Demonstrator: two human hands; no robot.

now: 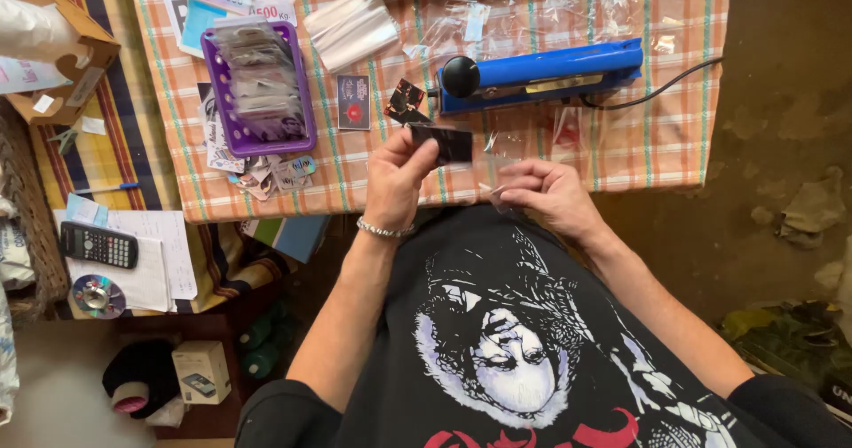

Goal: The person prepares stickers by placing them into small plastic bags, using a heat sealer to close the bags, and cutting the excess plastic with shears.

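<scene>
A: Card (444, 143), small and dark, is up in the left hand (395, 182), just above the near edge of the bench (674, 146). The grip there is a narrow pinch, thumb and fingertips closed on the card's left end.

B: And the right hand (550, 195)?

A: Closed on a little clear sleeve (499, 198), fingers curled tight round it, just right of the card. Card and sleeve sit close together but apart; the card isn't inside yet, as far as I can judge.

B: So this piece is mid-way?

A: I'd say early on: picked up, not bagged, not sealed. Moving out over the bench, two more loose cards (353, 102) lie flat on the checked cloth beyond the hands, unbagged by the look of them, and a few small ones (275, 173) are scattered by the tray's near end.

B: What about finished ones?

A: The purple tray (209, 84) to the left holds a row of things in clear wrapping; those look done, though I can't tell what each is. To the right, the blue sealer (541, 73) lies across the bench, cord trailing off the far side, nothing under its arm that I can see.

B: And at the far edge?

A: Empty clear bags (568, 8) spread about, and a stack of white sleeves (351, 26). So plenty of stock left, a fair batch packed, and one card in hand.
</scene>
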